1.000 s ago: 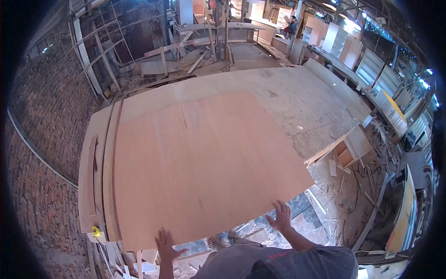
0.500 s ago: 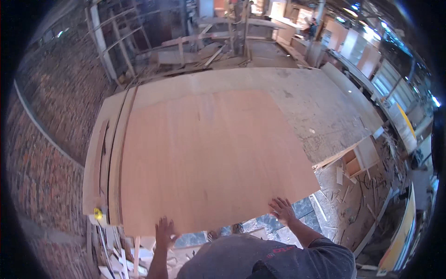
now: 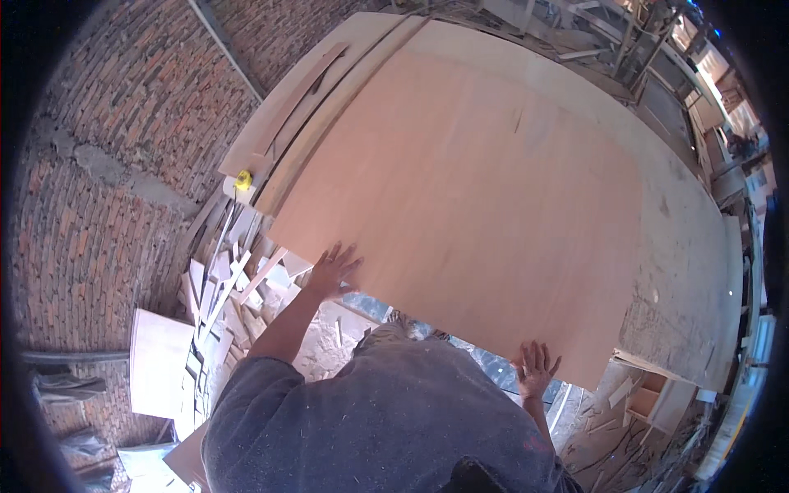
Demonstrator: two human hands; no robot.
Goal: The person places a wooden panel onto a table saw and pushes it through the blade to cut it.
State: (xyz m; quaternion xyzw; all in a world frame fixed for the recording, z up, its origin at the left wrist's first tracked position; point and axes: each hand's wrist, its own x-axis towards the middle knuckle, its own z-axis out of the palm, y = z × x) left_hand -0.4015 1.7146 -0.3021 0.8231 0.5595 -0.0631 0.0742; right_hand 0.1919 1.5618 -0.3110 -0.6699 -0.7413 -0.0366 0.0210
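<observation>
A large reddish-tan plywood sheet (image 3: 477,189) lies flat on a worktable, its near edge reaching past the table's near side toward my body. My left hand (image 3: 333,271) rests on the left part of that near edge, fingers stretched and spread over the wood. Farther right along the same edge, my right hand (image 3: 536,371) lies with its fingers apart on the surface near the sheet's right corner. Neither hand is closed around anything. Whatever lies beneath the palms is hidden.
Along the table's left side run long wooden strips (image 3: 329,123), with a yellow tape measure (image 3: 243,180) at their near end. Wood offcuts (image 3: 238,287) pile up at left, beside a brick wall (image 3: 107,222). A worn, paler board (image 3: 682,287) extends beneath the sheet at right.
The view has swung to the left and downward, showing more brick wall and offcuts. Both hands remain at the sheet's near edge, fingers still spread.
</observation>
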